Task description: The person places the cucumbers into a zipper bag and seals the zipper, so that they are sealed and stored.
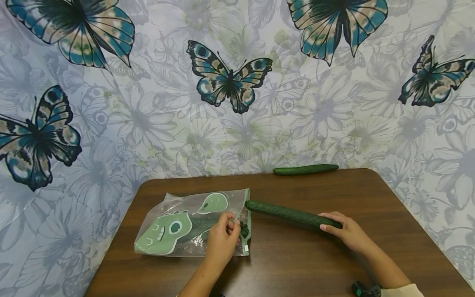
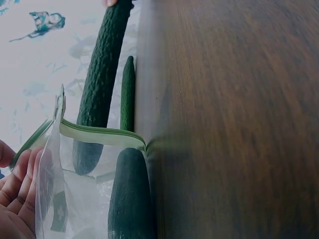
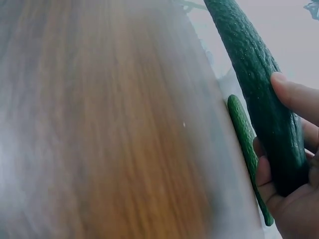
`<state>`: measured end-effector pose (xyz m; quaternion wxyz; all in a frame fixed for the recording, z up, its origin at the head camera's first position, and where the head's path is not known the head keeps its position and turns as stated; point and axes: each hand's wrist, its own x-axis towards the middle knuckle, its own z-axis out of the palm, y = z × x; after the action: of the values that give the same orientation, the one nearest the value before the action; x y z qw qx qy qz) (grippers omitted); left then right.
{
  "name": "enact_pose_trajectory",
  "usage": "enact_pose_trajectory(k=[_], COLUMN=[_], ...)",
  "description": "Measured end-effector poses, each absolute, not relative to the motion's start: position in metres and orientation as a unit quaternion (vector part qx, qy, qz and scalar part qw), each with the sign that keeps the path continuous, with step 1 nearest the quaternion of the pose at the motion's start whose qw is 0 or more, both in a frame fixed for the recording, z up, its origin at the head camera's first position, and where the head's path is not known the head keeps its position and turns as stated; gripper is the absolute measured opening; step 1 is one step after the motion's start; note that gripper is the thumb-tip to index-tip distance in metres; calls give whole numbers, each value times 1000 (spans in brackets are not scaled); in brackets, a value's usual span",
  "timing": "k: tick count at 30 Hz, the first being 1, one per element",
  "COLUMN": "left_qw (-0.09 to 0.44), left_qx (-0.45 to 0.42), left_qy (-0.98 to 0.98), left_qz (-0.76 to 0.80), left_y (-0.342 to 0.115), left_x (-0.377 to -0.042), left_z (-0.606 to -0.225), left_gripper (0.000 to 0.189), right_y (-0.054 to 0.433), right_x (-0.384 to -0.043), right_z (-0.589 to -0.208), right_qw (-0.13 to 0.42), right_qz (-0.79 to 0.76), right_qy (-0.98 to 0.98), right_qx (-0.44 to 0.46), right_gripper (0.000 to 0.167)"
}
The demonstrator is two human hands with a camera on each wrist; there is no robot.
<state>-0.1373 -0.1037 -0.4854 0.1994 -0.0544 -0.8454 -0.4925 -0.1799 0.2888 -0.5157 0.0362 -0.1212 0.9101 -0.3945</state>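
Long dark-green cucumber with bumpy skin (image 1: pixel 287 212), held slantwise over the brown wood-grained desk (image 1: pixel 297 264), its tip pointing toward the left edge and slightly toward the rear edge. The right hand (image 1: pixel 346 231) grips its blunt end, thumb on one side and curled fingers on the other, closed to the vegetable's thickness. The tip meets the mouth of a clear plastic zip bag with green trim and a green cartoon creature (image 1: pixel 172 233); whether it has passed inside cannot be told. The bag lies flat on the left part of the desk, base near the left edge and mouth facing the right edge. The left hand (image 1: pixel 222 237) pinches the green trim between thumb and bent fingers, the remaining fingers lying against the plastic; in the left wrist view the two sides of the mouth stand apart. Within the bag rests a second dark-green cucumber (image 2: pixel 132 199), one end just inside the mouth. A third, slimmer green cucumber (image 1: pixel 306 169) lies along the rear edge, toward the rear right corner, well apart from the bag. Near edge, right: a cream sleeve (image 1: pixel 402 291) and, beside it, a small black device (image 1: pixel 365 289). Beyond the rear edge hangs a pale floral backdrop with blue-and-beige butterflies (image 1: pixel 230 80).
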Motion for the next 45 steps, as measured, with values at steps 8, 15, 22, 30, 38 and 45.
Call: enact_pose_trajectory(k=[8, 15, 22, 30, 38, 45], left_qw=[199, 200, 200, 192, 189, 185], left_qx=[-52, -54, -57, -57, -52, -50], left_qy=[-844, -842, -844, -845, -847, -848], left_qz=[-496, -497, -495, -495, -493, -494], left_y=[-104, -104, -105, -104, -104, -104], left_x=[-138, -138, -137, -137, -137, -137], left_z=[-487, -487, -487, -486, -487, -487], left_gripper=[10, 9, 9, 9, 10, 9], right_y=[275, 261, 246, 230, 214, 200], right_x=[-179, -184, -191, -197, -204, -212], right_z=[-511, -515, -522, -521, -523, -525], right_qw=[42, 43, 35, 36, 41, 47], right_qz=[-404, -413, -411, -420, -427, -439], right_qy=[903, 898, 896, 890, 886, 879], right_qx=[-142, -148, -166, -176, -177, -180], right_gripper=[43, 43, 45, 46, 49, 49])
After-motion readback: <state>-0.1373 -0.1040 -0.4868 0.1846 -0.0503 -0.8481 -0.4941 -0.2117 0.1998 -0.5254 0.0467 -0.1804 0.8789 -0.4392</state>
